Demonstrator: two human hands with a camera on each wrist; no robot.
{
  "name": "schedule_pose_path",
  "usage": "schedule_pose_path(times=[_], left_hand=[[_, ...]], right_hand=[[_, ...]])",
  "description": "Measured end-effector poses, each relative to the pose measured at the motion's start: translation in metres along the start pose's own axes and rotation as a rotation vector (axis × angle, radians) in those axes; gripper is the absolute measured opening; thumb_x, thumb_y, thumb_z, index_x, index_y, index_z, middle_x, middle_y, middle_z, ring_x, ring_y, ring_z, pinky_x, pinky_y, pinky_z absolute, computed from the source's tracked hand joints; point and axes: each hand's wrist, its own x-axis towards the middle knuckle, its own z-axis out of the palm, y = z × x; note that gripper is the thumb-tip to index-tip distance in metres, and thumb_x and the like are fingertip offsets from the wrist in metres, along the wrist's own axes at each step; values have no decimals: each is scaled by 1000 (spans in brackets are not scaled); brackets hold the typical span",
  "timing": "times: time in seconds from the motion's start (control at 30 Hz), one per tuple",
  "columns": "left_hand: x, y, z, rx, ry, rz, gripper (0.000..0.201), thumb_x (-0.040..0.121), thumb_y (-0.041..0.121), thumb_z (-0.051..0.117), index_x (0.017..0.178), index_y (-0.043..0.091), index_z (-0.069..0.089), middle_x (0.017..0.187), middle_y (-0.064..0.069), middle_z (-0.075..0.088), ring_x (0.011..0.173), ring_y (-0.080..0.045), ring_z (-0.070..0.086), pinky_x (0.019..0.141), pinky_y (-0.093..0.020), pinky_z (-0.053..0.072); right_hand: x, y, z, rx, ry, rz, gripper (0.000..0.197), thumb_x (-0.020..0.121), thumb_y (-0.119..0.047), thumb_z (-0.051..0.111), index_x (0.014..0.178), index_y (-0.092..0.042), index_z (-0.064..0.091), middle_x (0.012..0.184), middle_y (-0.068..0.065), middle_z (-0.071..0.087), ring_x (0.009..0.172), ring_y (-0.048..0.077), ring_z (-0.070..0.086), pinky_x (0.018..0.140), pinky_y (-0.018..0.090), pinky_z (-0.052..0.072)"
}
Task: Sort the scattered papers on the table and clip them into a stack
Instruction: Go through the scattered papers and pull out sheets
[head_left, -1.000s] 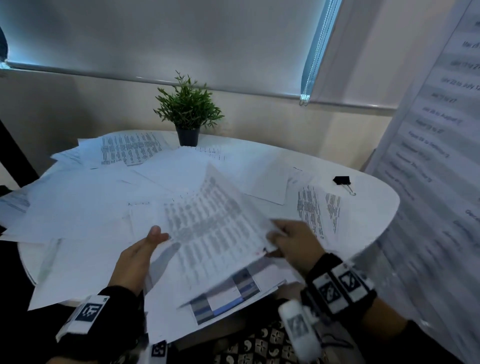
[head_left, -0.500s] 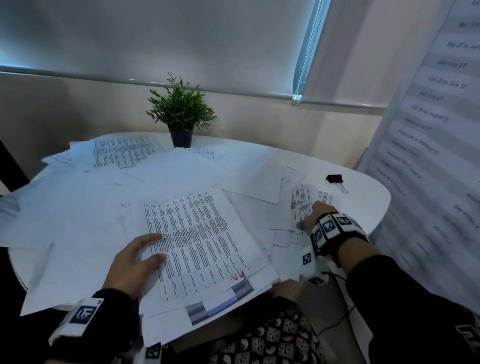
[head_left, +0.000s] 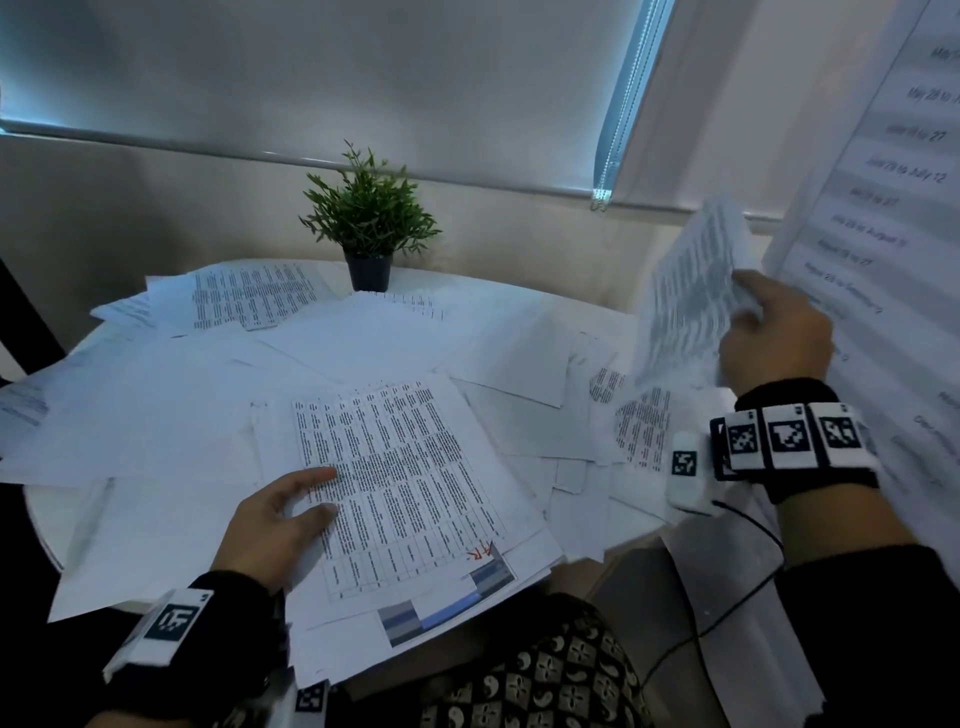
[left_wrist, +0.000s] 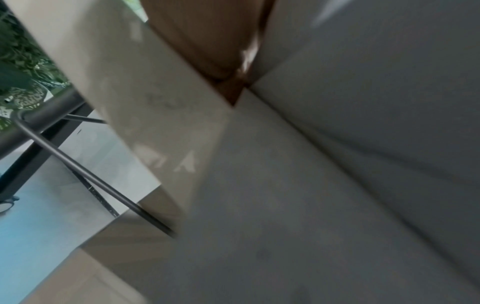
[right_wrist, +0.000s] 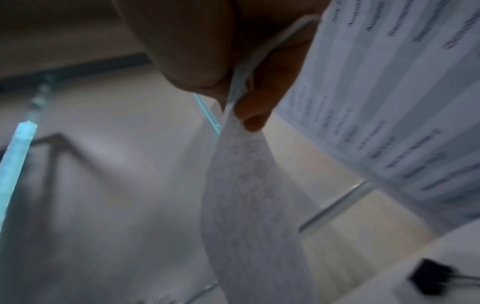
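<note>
Many white printed sheets lie scattered over the round white table. A gathered stack with a printed table on top sits at the near edge. My left hand rests flat on its left side, fingers straight. My right hand is raised at the right and pinches a printed sheet by its edge, lifted off the table. In the right wrist view thumb and finger pinch that sheet. A black binder clip lies on the table below; the lifted sheet hides it in the head view.
A small potted plant stands at the table's far edge. A large printed poster hangs close on the right, just behind my raised hand. Window blinds fill the back wall. More loose sheets lie under my right wrist.
My right hand has picked a printed sheet from the table's right side and lifted it up toward the poster. My left hand has stayed on the stack.
</note>
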Motion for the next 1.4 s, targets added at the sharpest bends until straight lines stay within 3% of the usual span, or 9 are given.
schedule_pose_path(times=[0.1, 0.23, 0.37, 0.47, 0.63, 0.77, 0.93, 1.17, 1.4], left_hand=[[1, -3, -1, 12, 2, -21, 35, 81, -4, 69, 85, 30, 74, 119, -8, 65, 118, -21, 57, 107, -40, 39], [-3, 5, 2, -34, -1, -33, 20, 86, 11, 68, 85, 30, 75, 119, -3, 65, 118, -18, 56, 107, -39, 38], [-9, 19, 6, -106, 36, -86, 25, 92, 39, 56, 105, 19, 62, 113, 3, 54, 108, -14, 50, 89, -30, 40], [-12, 16, 8, -21, 16, -28, 28, 83, 20, 71, 108, 13, 61, 107, -1, 65, 95, -18, 63, 71, -26, 45], [-10, 10, 6, -126, -16, 31, 74, 76, -7, 71, 138, 17, 40, 133, -5, 56, 117, -22, 58, 98, -43, 45], [-8, 15, 12, -302, 68, -11, 82, 87, -5, 60, 147, 35, 22, 154, 20, 19, 130, -5, 36, 100, -35, 37], [-9, 10, 9, -250, 0, -111, 56, 91, -10, 49, 133, 26, 49, 135, 12, 45, 89, -3, 59, 61, -10, 50], [-8, 12, 9, -243, -15, -131, 18, 90, -11, 54, 98, 1, 65, 124, -20, 58, 88, -17, 58, 60, -4, 47], [-6, 11, 10, -327, -35, -190, 31, 86, -15, 55, 114, -3, 62, 127, -13, 55, 110, -21, 53, 62, -3, 47]], right_hand=[[-16, -21, 2, 371, 2, -94, 40, 91, -1, 53, 129, -15, 56, 128, -2, 56, 115, 11, 52, 97, 13, 37], [-63, -37, 35, 618, -473, -17, 44, 85, 1, 62, 124, -18, 59, 121, -4, 59, 108, 5, 53, 82, 5, 42], [-119, -31, 69, 387, -941, -99, 48, 82, -13, 70, 128, -20, 58, 131, -3, 56, 125, 12, 48, 107, 25, 34], [-129, -26, 72, 313, -1193, -80, 52, 85, -34, 66, 134, -29, 49, 136, -2, 53, 123, 13, 49, 107, 35, 36], [-59, 34, 80, -314, -878, 160, 74, 89, -55, 49, 146, -14, 26, 144, 11, 43, 128, 28, 45, 105, 35, 34], [-40, 88, 96, -601, -823, 321, 94, 74, -71, 57, 137, -4, 33, 134, 21, 47, 119, 38, 48, 99, 44, 43], [-34, 89, 98, -575, -797, 378, 77, 72, -47, 75, 125, -2, 39, 125, 22, 50, 112, 38, 52, 93, 45, 48], [-15, 95, 80, -204, -748, 453, 43, 85, -3, 62, 128, -5, 55, 133, 18, 52, 119, 37, 51, 100, 37, 43], [2, 43, 24, 144, 104, 109, 46, 91, 6, 39, 132, -10, 53, 126, 13, 53, 115, 33, 51, 101, 31, 39]])
